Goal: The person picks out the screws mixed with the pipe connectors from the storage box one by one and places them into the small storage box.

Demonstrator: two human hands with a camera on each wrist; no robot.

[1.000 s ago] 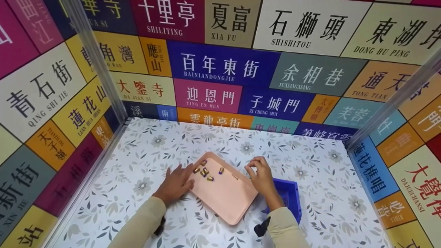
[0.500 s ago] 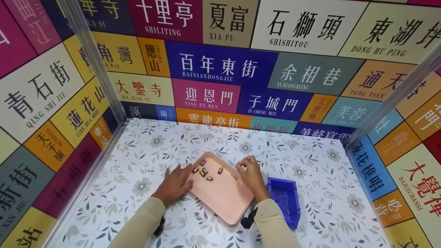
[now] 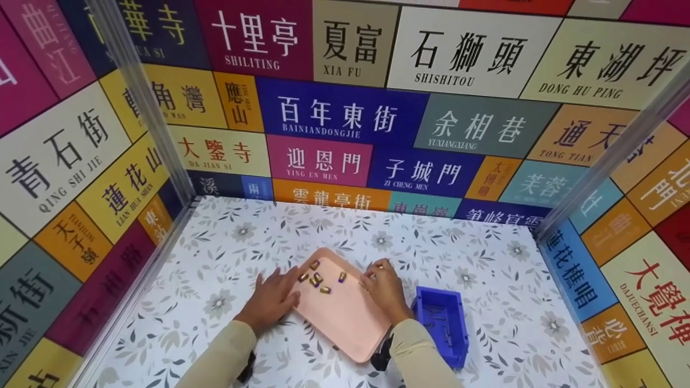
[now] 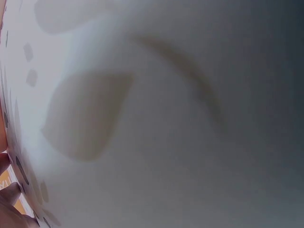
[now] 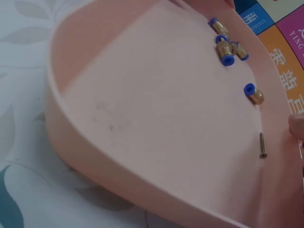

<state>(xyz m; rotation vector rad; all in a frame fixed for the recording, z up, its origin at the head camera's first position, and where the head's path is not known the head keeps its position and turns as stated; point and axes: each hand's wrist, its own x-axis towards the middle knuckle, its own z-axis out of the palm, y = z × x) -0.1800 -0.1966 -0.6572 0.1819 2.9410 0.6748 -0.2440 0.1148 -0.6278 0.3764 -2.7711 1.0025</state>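
Left hand [image 3: 272,299]: resting flat on the tabletop [image 3: 215,258], fingers pretty much straight and spread, tips up against the left edge of the pink tray [image 3: 345,323]. Not gripping anything. The left wrist view is just a blurry close-up of the floral tabletop cover, so no help there.

Pink tray: sits around the middle of the tabletop, a bit toward the near edge, turned at an angle so one corner points at the back wall. In the right wrist view you can see its raised rim [image 5: 118,156] really well.

Brass fittings [image 3: 318,277]: small brass bits with blue ends, a loose bunch in the far left part of the tray, close to the left hand's fingertips. One of them [image 5: 254,93] lies a little apart from the cluster [image 5: 225,45].

Screw [image 5: 261,145]: lying on the tray floor by the right rim, just beside the right hand's fingertip.

Right hand [image 3: 384,288]: at the tray's far right edge, fingers curled in. Looks like it's pinching something tiny at the fingertips, but it's too small to make out what.

Blue bin [image 3: 455,337]: right of the tray, near the right forearm, with a few thin screws lying inside it.
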